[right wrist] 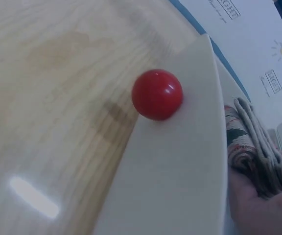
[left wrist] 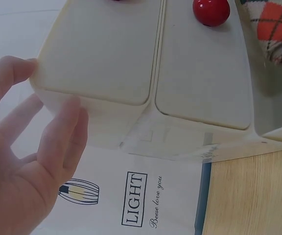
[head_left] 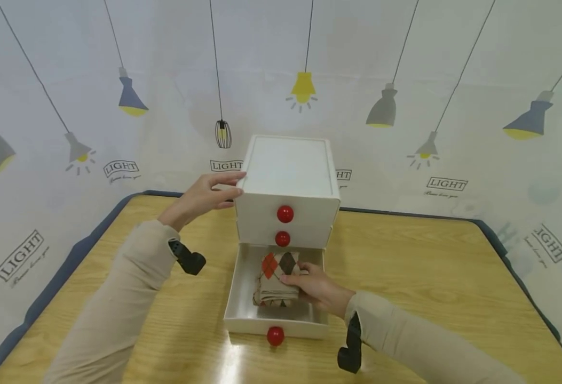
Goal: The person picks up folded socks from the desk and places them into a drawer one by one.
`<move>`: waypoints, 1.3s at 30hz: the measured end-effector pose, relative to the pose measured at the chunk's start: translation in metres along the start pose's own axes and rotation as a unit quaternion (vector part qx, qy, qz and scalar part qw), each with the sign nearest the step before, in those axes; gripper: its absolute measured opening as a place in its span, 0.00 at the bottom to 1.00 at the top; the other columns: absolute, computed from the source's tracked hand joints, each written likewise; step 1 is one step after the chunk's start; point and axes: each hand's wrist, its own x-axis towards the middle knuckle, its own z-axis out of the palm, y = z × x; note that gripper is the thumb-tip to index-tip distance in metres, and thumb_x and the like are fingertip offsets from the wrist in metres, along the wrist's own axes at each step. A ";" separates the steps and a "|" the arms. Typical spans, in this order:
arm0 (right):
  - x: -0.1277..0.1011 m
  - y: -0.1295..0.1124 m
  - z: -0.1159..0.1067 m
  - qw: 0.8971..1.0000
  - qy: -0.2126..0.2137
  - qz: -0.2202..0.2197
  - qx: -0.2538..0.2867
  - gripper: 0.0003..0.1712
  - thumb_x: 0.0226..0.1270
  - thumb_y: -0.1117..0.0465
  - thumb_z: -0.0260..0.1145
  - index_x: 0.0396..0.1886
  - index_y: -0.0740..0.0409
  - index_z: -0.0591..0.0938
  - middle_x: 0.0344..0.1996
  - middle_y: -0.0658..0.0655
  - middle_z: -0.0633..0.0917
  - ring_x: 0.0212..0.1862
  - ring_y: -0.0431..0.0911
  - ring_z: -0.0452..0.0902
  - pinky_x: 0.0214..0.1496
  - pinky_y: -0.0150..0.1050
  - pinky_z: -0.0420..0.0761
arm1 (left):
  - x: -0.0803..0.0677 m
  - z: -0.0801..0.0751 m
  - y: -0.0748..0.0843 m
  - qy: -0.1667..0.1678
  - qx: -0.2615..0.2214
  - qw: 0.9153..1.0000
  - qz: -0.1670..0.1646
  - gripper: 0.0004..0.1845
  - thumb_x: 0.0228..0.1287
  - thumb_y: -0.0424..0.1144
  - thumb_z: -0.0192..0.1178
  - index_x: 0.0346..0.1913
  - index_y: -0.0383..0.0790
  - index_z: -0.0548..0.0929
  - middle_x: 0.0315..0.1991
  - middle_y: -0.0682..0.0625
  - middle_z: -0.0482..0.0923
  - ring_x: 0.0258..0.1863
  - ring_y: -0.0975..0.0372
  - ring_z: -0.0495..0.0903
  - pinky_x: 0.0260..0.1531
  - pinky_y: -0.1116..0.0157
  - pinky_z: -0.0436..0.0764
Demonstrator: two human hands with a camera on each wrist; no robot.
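wooden table (head_left: pixel 405 277), glossy; lamp-print backdrop (head_left: pixel 453 80) behind white drawer unit (head_left: pixel 287 176).

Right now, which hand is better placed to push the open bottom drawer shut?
Probably the right hand: it grips the folded argyle cloth inside the bottom drawer, near its red knob. The left hand steadies the drawer unit.

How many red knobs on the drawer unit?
3: top drawer knob, middle drawer knob just below it, and bottom drawer knob on the pulled-out drawer's front, nearest the camera. None seem hidden.
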 end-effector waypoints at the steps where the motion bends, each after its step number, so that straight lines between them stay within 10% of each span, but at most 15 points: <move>1: 0.003 0.000 0.001 1.000 0.006 0.000 0.009 0.36 0.59 0.68 0.60 0.61 0.75 0.53 0.46 0.68 0.73 0.38 0.46 0.76 0.44 0.42 0.79 | 0.000 0.000 0.000 0.000 0.001 1.000 0.000 0.29 0.62 0.43 0.54 0.66 0.47 0.61 0.61 0.41 0.55 0.54 0.51 0.66 0.49 0.62 0.75; 19: 0.017 -0.004 0.005 0.997 0.060 0.017 -0.039 0.44 0.52 0.73 0.61 0.65 0.74 0.47 0.62 0.73 0.53 0.61 0.65 0.51 0.58 0.62 0.58 | -0.001 0.000 0.000 0.000 0.003 1.000 -0.006 0.29 0.62 0.43 0.55 0.66 0.47 0.60 0.61 0.41 0.55 0.55 0.51 0.65 0.49 0.62 0.74; 39: -0.001 -0.018 -0.006 0.996 0.054 -0.020 -0.073 0.33 0.61 0.65 0.55 0.64 0.70 0.55 0.61 0.70 0.60 0.61 0.61 0.56 0.57 0.58 0.64 | -0.002 0.001 0.006 0.002 -0.001 1.000 -0.007 0.29 0.62 0.41 0.54 0.66 0.46 0.60 0.61 0.40 0.55 0.54 0.51 0.65 0.49 0.63 0.74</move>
